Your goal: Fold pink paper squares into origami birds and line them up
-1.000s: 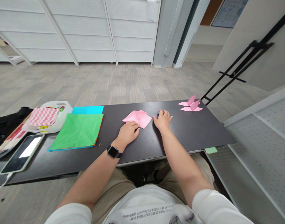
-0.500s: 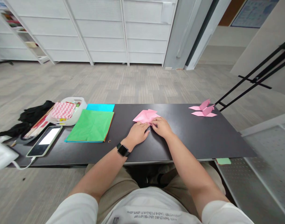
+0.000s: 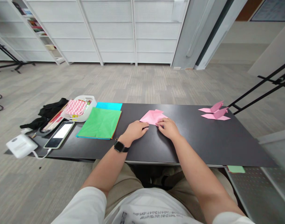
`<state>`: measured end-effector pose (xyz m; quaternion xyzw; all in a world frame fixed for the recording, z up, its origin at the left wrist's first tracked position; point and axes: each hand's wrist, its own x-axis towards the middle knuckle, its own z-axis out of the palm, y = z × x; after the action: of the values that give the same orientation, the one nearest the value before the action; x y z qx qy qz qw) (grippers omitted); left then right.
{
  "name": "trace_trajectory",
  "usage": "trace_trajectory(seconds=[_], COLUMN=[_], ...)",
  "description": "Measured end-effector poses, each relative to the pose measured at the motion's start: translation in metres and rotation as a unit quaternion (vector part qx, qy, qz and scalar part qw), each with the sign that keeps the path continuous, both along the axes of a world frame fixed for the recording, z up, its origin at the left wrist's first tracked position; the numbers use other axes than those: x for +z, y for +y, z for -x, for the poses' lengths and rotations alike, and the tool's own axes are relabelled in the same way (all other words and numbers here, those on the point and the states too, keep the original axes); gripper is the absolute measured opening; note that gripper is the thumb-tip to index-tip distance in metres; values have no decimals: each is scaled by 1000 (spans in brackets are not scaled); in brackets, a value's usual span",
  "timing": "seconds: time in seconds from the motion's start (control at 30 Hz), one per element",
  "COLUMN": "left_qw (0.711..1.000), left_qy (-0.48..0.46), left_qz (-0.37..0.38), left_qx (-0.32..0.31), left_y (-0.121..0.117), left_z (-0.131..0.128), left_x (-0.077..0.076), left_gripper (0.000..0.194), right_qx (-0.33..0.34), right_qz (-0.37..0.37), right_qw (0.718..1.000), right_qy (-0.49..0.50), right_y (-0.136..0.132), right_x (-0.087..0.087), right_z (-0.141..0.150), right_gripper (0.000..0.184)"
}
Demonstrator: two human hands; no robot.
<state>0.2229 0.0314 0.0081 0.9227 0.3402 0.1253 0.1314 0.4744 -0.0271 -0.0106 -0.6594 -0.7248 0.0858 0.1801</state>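
A folded piece of pink origami paper (image 3: 152,117) lies on the dark table, with its point to the left and uneven flaps at the top and right. My left hand (image 3: 134,130) has its fingers on the lower left edge of the paper, holding it against the table, the thumb a little below. At the lower right edge, my right hand (image 3: 168,127) grips the paper between bent fingers and thumb. The fingertips hide parts of the lower folds. On my left wrist is a black smartwatch (image 3: 119,146).
Left of my hands lies a stack of green paper (image 3: 100,123) over blue and orange sheets. Beyond it are a white basket (image 3: 92,104), a phone (image 3: 59,135) and a white charger (image 3: 21,146) with its cable. Two pink paper cranes (image 3: 215,111) stand at the far right.
My hands have moved apart along the lower edge of the pink paper, the left one toward its left corner. The whole view has shifted, so things on the table appear further right.
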Motion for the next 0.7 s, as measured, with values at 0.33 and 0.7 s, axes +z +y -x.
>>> trace_trajectory(seconds=[0.33,0.7], left_qw=[997,963], left_qy=[-34,-211], left_qz=[45,28], left_qx=[50,165], left_y=[23,27], left_z=[34,27], left_x=[1,10], left_gripper=[31,27], right_qx=[-5,26], right_qz=[-14,-46], right_qw=[1000,998], right_qy=[5,44], right_y=[0,2], right_x=[-5,-3], right_z=[-1,2], right_gripper=[30,17])
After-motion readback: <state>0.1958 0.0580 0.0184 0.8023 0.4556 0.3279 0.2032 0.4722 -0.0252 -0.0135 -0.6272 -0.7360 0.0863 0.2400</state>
